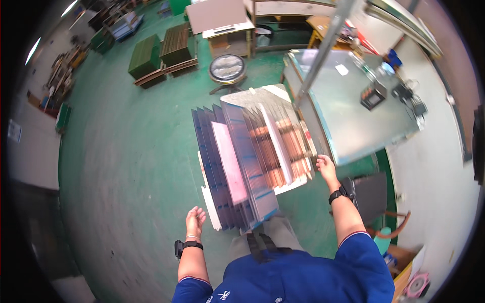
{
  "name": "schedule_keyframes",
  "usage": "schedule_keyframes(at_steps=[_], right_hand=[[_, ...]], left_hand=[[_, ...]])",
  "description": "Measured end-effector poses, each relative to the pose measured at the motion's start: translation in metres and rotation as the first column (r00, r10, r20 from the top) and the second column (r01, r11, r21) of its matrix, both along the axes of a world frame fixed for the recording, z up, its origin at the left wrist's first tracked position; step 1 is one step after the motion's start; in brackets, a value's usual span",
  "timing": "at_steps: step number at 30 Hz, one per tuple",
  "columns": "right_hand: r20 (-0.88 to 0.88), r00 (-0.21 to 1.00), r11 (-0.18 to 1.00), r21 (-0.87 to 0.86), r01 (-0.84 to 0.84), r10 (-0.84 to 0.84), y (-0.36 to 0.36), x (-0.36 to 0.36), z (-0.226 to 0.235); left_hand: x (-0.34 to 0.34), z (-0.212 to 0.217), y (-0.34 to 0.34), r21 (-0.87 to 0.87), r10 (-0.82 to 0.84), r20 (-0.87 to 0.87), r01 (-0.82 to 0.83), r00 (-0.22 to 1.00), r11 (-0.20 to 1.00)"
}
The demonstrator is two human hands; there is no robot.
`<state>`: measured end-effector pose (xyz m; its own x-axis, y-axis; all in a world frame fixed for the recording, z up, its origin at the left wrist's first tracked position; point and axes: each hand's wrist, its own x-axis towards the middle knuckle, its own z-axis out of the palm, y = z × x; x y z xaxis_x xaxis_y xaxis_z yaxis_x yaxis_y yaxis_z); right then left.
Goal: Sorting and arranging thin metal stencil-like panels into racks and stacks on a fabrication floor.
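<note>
A row of thin dark panels (204, 161) stands on edge in front of me, tilted, with blue strips across them. A pink board (230, 161) stands between the panels. Farther right in the same row are copper-coloured sheets (262, 146) and a pale upright board (277, 144). My left hand (195, 220) hovers beside the near left corner of the panels, fingers loosely bent and apart, holding nothing. Past the right end of the row is my right hand (326, 166), its fingers apart and nothing visible in them. I wear a black band on each wrist.
A glass-topped table (353, 111) stands to the right, carrying a black box (373, 95) and cables. A metal post (323, 55) rises at its near-left edge. Ahead are a round stool (227, 69) and green stacks (145, 55). A dark chair (371, 194) is at my right.
</note>
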<state>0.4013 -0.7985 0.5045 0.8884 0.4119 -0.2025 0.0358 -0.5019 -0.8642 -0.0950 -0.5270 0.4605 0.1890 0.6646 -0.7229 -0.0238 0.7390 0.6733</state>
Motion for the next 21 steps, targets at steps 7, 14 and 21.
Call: schedule_keyframes(at_steps=[7,14,21], right_hand=[[0.345,0.928,0.967,-0.251,-0.053,0.14,0.08,0.051,-0.048],[0.312,0.948,0.969,-0.246,0.018,0.062,0.087,0.077,-0.09],[0.231,0.973,0.96,-0.263,0.093,-0.031,0.095,0.075,-0.081]], left_hand=[[0.059,0.014,0.016,0.068,0.184,0.053,-0.188,0.981,0.98],[0.116,-0.005,0.038,-0.021,0.202,0.229,-0.202,0.952,0.979],[0.128,-0.002,0.036,-0.089,0.157,0.153,-0.145,0.976,0.985]])
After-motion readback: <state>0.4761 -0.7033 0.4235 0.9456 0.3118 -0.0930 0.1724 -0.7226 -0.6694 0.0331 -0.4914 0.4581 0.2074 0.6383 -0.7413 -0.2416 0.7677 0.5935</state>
